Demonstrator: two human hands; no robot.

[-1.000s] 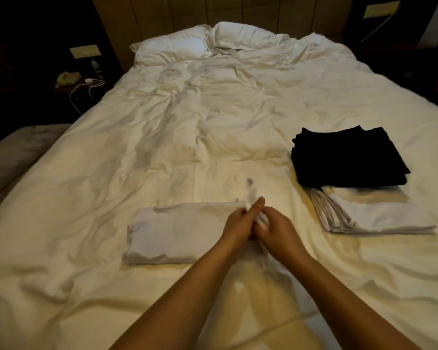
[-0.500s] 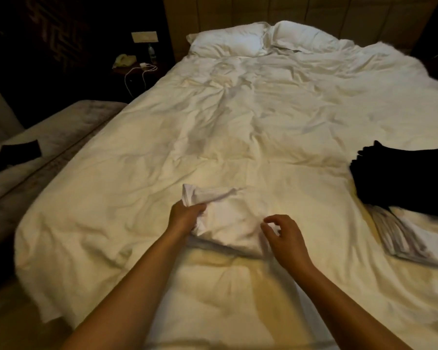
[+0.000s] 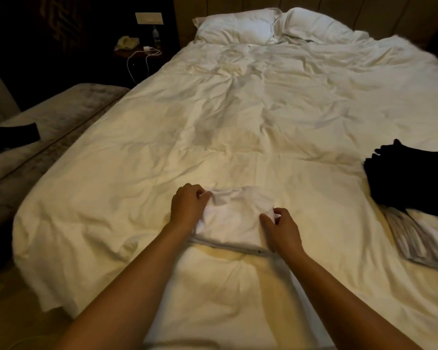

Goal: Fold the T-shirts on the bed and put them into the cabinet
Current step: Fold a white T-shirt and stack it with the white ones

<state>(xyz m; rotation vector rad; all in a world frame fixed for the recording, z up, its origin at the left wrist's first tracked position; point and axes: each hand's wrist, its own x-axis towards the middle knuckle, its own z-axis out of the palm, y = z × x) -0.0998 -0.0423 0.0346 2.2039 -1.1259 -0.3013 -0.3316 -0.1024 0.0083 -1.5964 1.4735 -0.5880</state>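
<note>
A white T-shirt (image 3: pixel 232 221), folded into a small square, lies on the white bed (image 3: pixel 238 122) near its foot. My left hand (image 3: pixel 187 205) grips the shirt's left edge near the far corner. My right hand (image 3: pixel 281 229) pinches the cloth at its right edge. At the right side of the bed a stack of folded black T-shirts (image 3: pixel 412 178) rests partly on a stack of folded white T-shirts (image 3: pixel 415 238). No cabinet is in view.
Two pillows (image 3: pixel 238 27) lie at the head of the bed. A grey bench (image 3: pixel 48 122) with a black garment (image 3: pixel 13 137) stands left of the bed. A nightstand (image 3: pixel 137 50) with a white cable and a bottle is at the back left.
The shirt, long and flat a second ago, has been folded over into a small square. My hands have spread apart to its two sides, and my view has turned left.
</note>
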